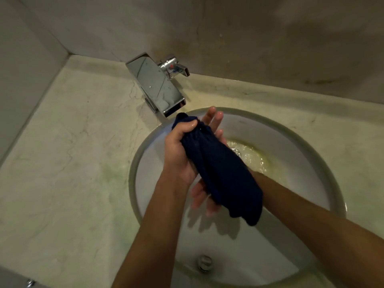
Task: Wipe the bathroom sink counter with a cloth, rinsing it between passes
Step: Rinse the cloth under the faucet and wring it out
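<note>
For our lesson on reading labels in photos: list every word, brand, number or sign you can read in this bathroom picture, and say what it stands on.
No readable words, brands or numbers anywhere.
Faucet handle: a small red and a small blue mark, no lettering; likely hot and cold signs.
Chrome faucet spout: only water drops and reflections.
Dark blue cloth, basin and marble counter: no print visible.

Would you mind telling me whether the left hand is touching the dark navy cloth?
Touching. The head view shows the left hand with fingers curled round the upper end of the dark navy cloth, gripping it above the white round basin.
</note>
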`<state>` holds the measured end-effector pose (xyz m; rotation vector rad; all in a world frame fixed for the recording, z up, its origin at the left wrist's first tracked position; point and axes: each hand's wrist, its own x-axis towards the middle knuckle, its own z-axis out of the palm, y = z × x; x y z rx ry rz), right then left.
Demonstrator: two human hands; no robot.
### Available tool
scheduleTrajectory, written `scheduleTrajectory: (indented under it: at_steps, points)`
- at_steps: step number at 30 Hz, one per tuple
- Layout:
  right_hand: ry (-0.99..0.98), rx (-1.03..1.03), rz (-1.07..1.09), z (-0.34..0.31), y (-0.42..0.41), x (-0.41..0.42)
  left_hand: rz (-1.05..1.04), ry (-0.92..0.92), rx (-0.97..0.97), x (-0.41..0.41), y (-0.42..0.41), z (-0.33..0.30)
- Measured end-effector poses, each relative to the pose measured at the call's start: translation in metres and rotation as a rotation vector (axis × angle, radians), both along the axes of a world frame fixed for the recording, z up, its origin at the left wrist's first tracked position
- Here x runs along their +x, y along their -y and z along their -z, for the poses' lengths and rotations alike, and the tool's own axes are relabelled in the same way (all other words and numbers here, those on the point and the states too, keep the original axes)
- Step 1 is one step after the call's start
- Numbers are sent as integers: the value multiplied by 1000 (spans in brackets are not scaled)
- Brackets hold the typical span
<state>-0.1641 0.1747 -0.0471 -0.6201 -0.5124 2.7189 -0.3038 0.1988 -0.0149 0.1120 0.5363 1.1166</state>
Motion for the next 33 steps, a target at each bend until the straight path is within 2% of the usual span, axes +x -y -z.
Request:
scheduleTrajectory:
  at_steps: [2, 4, 6, 10, 12, 14, 16, 18, 20, 22, 24, 27, 29, 31, 33]
  points:
    - [-356, -204, -38, 2, 22, -5, -9, 114, 9, 1, -1, 8]
    - [-544, -193, -75, 5, 38, -12, -10, 234, 48, 0, -1, 19]
    - [-563, -138, 18, -1, 51, -11, 15, 401, 74, 0, -1, 29]
    - [-259, -225, 159, -25, 54, 8, 93, 417, 99, -2, -2, 44]
    - [-40, -264, 184, -38, 51, 14, 174, 214, 28, -3, -2, 47]
    - [381, -141, 131, -46, 49, 15, 255, -168, -68, -2, -2, 48]
    - [890, 193, 15, -43, 52, 12, 375, -508, -109, 7, 0, 45]
    - [1232, 567, -58, -27, 53, 9, 400, -837, -168, 18, 0, 55]
    - [1446, 750, -153, -5, 55, 6, 354, -1182, -212, 32, 0, 70]
    - [1580, 824, -241, 12, 59, 3, 406, -1489, -218, 45, 4, 77]
    - [1679, 928, -325, 22, 61, -1, 443, -1622, -254, 51, 7, 75]
    - [1697, 986, -357, 19, 59, 0, 398, -1607, -329, 51, 2, 68]
    - [1622, 840, -299, 9, 55, 8, 344, -1447, -387, 46, 0, 58]
    - [1404, 533, -145, -9, 48, 22, 285, -1079, -476, 36, -1, 40]
    - [1061, 188, -55, -30, 42, 43, 311, -634, -468, 18, 1, 18]
